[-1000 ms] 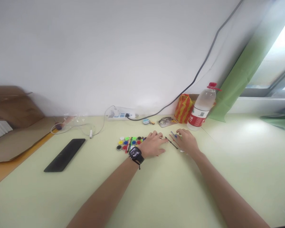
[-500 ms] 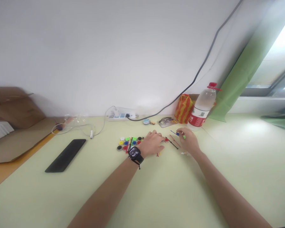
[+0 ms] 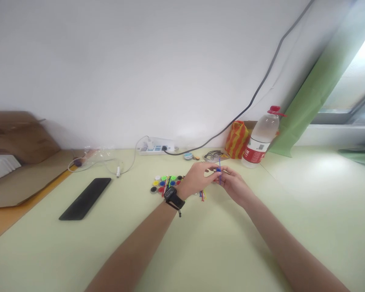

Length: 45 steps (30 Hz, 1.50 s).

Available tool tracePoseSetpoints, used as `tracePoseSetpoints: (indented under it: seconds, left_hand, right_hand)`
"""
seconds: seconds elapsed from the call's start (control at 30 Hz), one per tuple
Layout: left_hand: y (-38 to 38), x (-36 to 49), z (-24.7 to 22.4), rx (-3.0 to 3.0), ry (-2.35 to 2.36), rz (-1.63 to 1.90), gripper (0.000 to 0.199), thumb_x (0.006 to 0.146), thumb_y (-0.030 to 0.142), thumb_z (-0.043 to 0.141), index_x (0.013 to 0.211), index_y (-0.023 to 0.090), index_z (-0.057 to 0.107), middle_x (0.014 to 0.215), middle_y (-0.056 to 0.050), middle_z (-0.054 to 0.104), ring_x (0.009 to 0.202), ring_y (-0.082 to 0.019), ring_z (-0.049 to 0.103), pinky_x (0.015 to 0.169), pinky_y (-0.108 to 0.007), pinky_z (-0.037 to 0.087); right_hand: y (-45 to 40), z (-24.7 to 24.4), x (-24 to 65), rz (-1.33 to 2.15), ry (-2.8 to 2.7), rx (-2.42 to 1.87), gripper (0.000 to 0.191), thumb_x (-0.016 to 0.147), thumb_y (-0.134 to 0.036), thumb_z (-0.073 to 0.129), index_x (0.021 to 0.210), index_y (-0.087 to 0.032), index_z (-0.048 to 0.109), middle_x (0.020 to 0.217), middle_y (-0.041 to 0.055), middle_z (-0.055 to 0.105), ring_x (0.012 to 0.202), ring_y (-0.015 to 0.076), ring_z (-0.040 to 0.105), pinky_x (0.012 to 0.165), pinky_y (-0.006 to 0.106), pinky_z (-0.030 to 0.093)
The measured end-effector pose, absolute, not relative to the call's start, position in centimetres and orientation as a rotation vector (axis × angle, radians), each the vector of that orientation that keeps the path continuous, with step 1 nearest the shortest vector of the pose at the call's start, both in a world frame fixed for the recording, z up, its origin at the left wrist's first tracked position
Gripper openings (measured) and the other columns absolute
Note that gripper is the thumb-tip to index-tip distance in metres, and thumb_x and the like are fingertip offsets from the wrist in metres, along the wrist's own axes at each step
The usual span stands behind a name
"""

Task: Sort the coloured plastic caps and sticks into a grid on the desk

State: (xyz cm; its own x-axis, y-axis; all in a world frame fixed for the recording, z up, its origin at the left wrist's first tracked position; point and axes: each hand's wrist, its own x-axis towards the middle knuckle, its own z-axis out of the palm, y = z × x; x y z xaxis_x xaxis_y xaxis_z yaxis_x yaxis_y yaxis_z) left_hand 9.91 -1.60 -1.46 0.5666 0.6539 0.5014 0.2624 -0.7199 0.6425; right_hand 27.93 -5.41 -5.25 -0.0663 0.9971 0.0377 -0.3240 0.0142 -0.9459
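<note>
Both the left hand (image 3: 197,179) and the right hand (image 3: 235,187) pinch a slim blue stick (image 3: 220,163) above the table (image 3: 213,251), whose surface spreads wide between the forearms and rightward, its far edge meeting the wall (image 3: 158,73). Rows of coloured discs (image 3: 156,183) crowd the left wrist. Behind the right hand, a bottle (image 3: 257,144) and a striped bag (image 3: 237,140) limit forward reach; a black slab (image 3: 85,199) lies well left.
</note>
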Motion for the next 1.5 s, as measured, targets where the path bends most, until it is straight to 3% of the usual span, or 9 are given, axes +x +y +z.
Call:
tracePoseSetpoints:
  seconds: [0.17,0.43,0.6,0.73,0.9,1.03,1.23,1.37,1.5]
  left_hand:
    - [-1.6,9.7,-1.4,2.27,0.72,1.024,0.02,0.09,0.032,0.068,0.105,0.02,0.075,0.103,-0.007,0.074,0.094,-0.019,0.069,0.084,-0.032,0.058]
    - [-1.7,9.6,-1.4,2.208,0.643,0.896,0.018,0.085,0.025,0.068,0.101,0.017,0.071,0.106,-0.006,0.069,0.074,-0.013,0.068,0.069,-0.026,0.057]
    - [-2.1,9.9,-2.0,2.234,0.674,0.815,0.006,0.081,0.018,0.064,0.087,0.018,0.064,0.08,-0.001,0.068,0.068,-0.014,0.065,0.062,-0.024,0.052]
    - [-2.8,10.5,-3.2,2.393,0.695,0.726,0.006,0.079,0.017,0.064,0.075,0.02,0.06,0.079,-0.001,0.068,0.073,-0.016,0.065,0.069,-0.027,0.052]
    - [-3.2,10.7,-4.6,2.592,0.664,0.53,0.011,0.083,0.019,0.064,0.089,0.024,0.071,0.098,-0.001,0.075,0.098,-0.022,0.067,0.089,-0.032,0.05]
    - [-2.3,10.0,-4.7,2.681,0.738,0.47,0.007,0.083,0.022,0.069,0.087,0.024,0.074,0.097,-0.003,0.074,0.103,-0.024,0.064,0.089,-0.034,0.05]
    - [-1.0,9.0,-4.4,2.762,0.877,0.56,0.027,0.084,0.028,0.071,0.11,0.024,0.071,0.112,-0.006,0.072,0.108,-0.029,0.059,0.095,-0.042,0.048]
    - [-0.7,8.7,-4.8,2.777,0.952,0.549,0.021,0.088,0.027,0.068,0.107,0.021,0.072,0.107,-0.008,0.074,0.106,-0.029,0.059,0.093,-0.043,0.047]
    - [-0.6,8.7,-5.1,2.779,0.944,0.542,0.017,0.091,0.025,0.065,0.106,0.022,0.072,0.109,-0.008,0.074,0.105,-0.028,0.059,0.093,-0.043,0.047]
  right_hand:
    - [-5.8,-4.7,27.5,1.137,-1.172,-1.044,0.019,0.081,-0.039,0.071,0.093,-0.023,0.07,0.088,0.0017,0.068,0.071,0.0154,0.057,0.07,0.032,0.048]
    - [-6.1,-4.0,28.1,1.384,-1.218,-1.021,0.022,0.079,-0.037,0.07,0.091,-0.021,0.061,0.069,-0.002,0.055,0.061,0.0142,0.05,0.059,0.029,0.04]
    - [-6.1,-4.2,28.7,1.247,-1.418,-1.207,0.012,0.083,-0.029,0.053,0.087,-0.022,0.061,0.063,-0.0055,0.043,0.053,0.011,0.034,0.051,0.025,0.027]
    - [-4.8,-6.0,30.3,0.787,-1.636,-1.447,0.029,0.085,-0.031,0.049,0.104,-0.022,0.069,0.065,-0.0028,0.053,0.059,0.0158,0.046,0.057,0.028,0.038]
    - [-3.5,-8.7,32.5,0.405,-1.802,-1.616,0.043,0.088,-0.034,0.053,0.127,-0.019,0.066,0.082,0.0033,0.068,0.065,0.0187,0.059,0.067,0.033,0.046]
    - [-3.2,-8.8,33.2,0.346,-1.924,-1.563,0.035,0.091,-0.039,0.055,0.117,-0.022,0.07,0.088,0.0049,0.069,0.064,0.0183,0.059,0.067,0.033,0.048]
    - [-2.7,-8.4,35.8,0.089,-1.847,-1.636,0.025,0.086,-0.029,0.056,0.105,-0.022,0.071,0.091,0.0065,0.07,0.074,0.0216,0.062,0.068,0.034,0.046]
    - [-2.6,-9.3,37.7,0.028,-1.747,-1.781,0.023,0.082,-0.031,0.061,0.101,-0.023,0.072,0.096,0.0078,0.07,0.085,0.0249,0.063,0.07,0.035,0.044]
    - [-2.7,-10.2,38.2,0.134,-1.679,-1.784,0.023,0.077,-0.022,0.062,0.096,-0.022,0.073,0.092,0.0081,0.071,0.077,0.0224,0.061,0.071,0.035,0.044]
